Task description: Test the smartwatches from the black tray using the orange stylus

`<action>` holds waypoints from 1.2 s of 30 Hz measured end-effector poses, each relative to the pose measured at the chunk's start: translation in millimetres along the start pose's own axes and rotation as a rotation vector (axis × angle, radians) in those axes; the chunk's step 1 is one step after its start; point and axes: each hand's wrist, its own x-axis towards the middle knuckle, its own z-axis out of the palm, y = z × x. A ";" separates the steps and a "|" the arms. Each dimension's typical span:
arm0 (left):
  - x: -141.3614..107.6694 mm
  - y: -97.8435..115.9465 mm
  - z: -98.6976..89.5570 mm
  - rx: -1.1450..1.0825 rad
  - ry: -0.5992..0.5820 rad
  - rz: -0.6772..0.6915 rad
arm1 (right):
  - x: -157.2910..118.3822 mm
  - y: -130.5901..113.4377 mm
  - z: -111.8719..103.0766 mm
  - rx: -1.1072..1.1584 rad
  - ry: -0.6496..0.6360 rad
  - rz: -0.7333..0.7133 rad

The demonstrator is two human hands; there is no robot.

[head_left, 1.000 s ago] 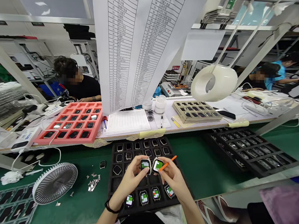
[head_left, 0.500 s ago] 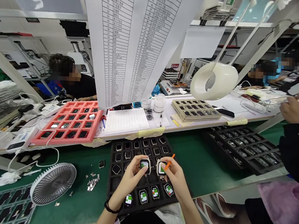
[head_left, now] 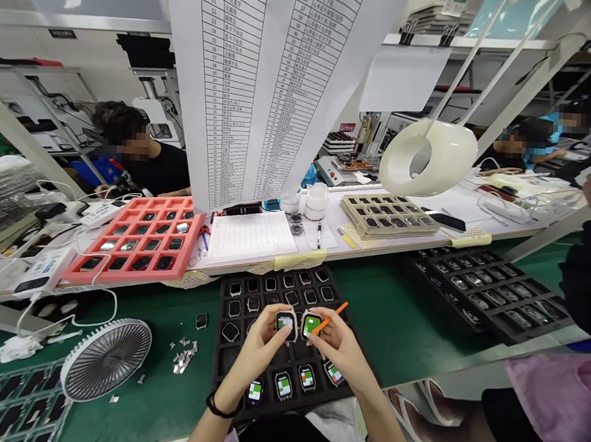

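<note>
So there are two smartwatches up in the air, one per hand, both over the middle of the black tray, which sits by the near edge of the green bench. The left watch is in the left hand, pinched, fingers round the case and thumb on the lower part of the lit screen. The right watch is right beside it, in the right hand, and that hand also has an orange stick tucked in its fingers. Neither grip is loose, both are closed up around the cases.

The stick's long axis slants from far right down to near left, low end over the right watch's face. Can't tell if it's actually touching the glass. Right hand's obviously the nearer one there.

Four lit watches line the tray's near edge, and a lone watch lies on the bench off the tray's left edge, near some small metal bits.
</note>
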 end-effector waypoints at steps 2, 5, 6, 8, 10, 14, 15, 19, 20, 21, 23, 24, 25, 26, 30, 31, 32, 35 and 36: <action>0.5 -0.6 -0.6 0.005 0.003 0.003 | -0.9 -1.3 0.3 0.026 -0.025 0.014; 1.1 -1.9 -1.2 0.008 -0.001 0.009 | -1.3 -3.0 1.6 0.042 0.002 0.017; 1.1 -2.1 -1.2 0.009 -0.003 0.009 | -1.0 -3.5 2.0 0.044 0.034 0.017; 0.7 -2.1 -1.0 0.012 -0.006 0.006 | -0.3 -4.4 2.9 0.049 0.112 0.020; 0.1 -1.4 -0.7 0.017 -0.007 0.003 | 0.2 -5.5 3.1 0.049 0.162 0.032; -0.1 -1.0 -1.1 0.040 -0.004 -0.002 | -1.6 -8.5 1.3 0.044 0.105 0.039; 0.1 -1.4 -1.4 0.042 -0.005 0.002 | -2.5 -9.2 0.7 0.045 0.074 0.035; 0.6 -4.9 -2.4 0.044 -0.025 0.031 | -4.1 -10.0 -0.3 0.023 -0.006 0.044; 0.4 -5.6 -2.4 0.056 -0.033 0.034 | -3.7 -9.6 -0.1 0.016 -0.008 0.046; 0.1 -6.0 -2.3 0.078 -0.040 0.037 | -3.0 -8.8 0.1 0.010 0.000 0.044; -0.6 -5.7 -1.8 0.156 -0.045 0.064 | -1.4 -6.7 0.9 -0.003 0.035 0.029; -0.8 -5.0 -1.5 0.217 -0.046 0.095 | -0.8 -5.6 1.4 -0.013 0.057 0.023; -0.7 -4.1 -1.1 0.290 -0.048 0.136 | -0.4 -4.5 1.9 -0.026 0.077 0.017; -0.2 -3.1 -0.7 0.369 -0.054 0.190 | -0.3 -3.4 2.6 -0.041 0.094 0.009; 5.4 -2.5 0.7 0.604 -0.087 0.401 | -3.3 -1.3 6.7 -0.151 0.098 -0.027; 7.2 -3.4 1.2 0.636 -0.092 0.423 | -4.4 -1.1 8.2 -0.195 0.095 -0.037; 8.7 -4.6 1.7 0.664 -0.101 0.436 | -5.5 -1.1 9.6 -0.241 0.094 -0.048; 11.7 -7.2 2.9 0.739 -0.131 0.459 | -7.7 -1.4 12.6 -0.326 0.089 -0.075; 12.1 -7.4 3.0 0.759 -0.134 0.471 | -7.8 -1.6 12.6 -0.320 0.085 -0.077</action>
